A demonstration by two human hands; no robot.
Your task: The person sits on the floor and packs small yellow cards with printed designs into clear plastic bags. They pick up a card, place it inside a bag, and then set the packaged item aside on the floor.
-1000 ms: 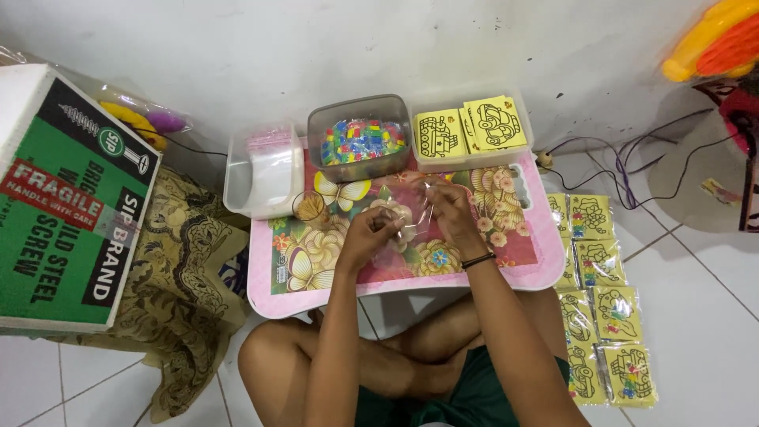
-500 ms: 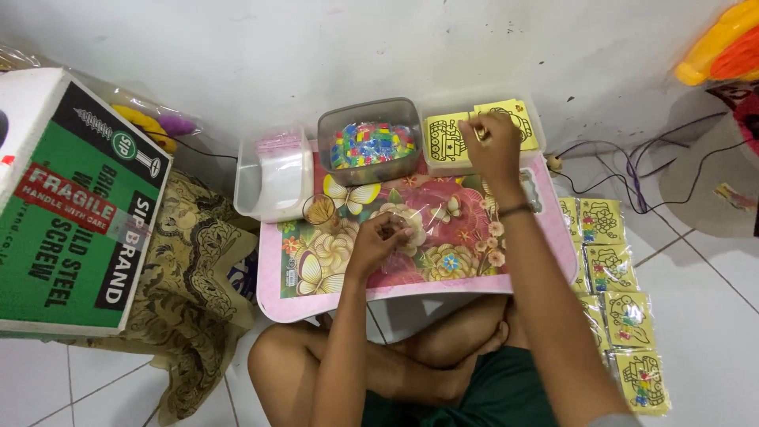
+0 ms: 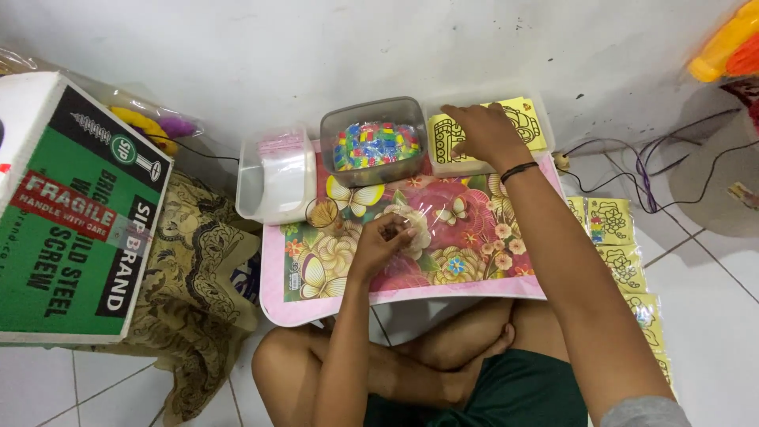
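Note:
I sit cross-legged at a low pink table (image 3: 411, 294) with a flower and butterfly print. My left hand (image 3: 385, 241) rests on the tabletop and pinches a clear plastic sleeve (image 3: 417, 215). My right hand (image 3: 484, 133) reaches into a clear tray (image 3: 545, 119) at the back right and lies flat on a stack of yellow picture cards (image 3: 443, 142). Beside that tray stands a grey tub (image 3: 371, 146) full of small colourful pieces.
A white tub of clear bags (image 3: 278, 170) sits at the table's left corner. A green and white cardboard box (image 3: 71, 213) stands on patterned cloth (image 3: 194, 300) at left. Packed yellow cards (image 3: 617, 237) line the floor at right, near cables (image 3: 656, 162).
My right hand left the table's middle and reached back right to the card tray, now flat on the cards. My left hand stayed on the table with the sleeve.

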